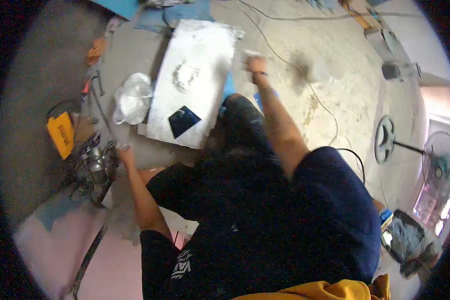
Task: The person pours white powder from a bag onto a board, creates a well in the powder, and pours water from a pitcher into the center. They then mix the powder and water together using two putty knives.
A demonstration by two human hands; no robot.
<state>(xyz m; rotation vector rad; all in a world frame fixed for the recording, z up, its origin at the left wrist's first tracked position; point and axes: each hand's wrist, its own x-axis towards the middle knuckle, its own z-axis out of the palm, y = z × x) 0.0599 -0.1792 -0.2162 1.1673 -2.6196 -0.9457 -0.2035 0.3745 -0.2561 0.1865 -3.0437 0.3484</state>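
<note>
A long white slab lies in front of me, with grey smudges and a dark square piece on its near end. My right hand is held out past the slab's right edge, blurred; something pale shows at its fingers, too smeared to name. Low on the left, my left hand is beside a metal machine part, near the slab's near left corner. Its fingers are small and unclear, and whether they touch anything cannot be made out.
A white plastic bag sits left of the slab. Further left is a yellow item. A thin cable runs over the floor at right. A round-based stand and a fan are at far right.
</note>
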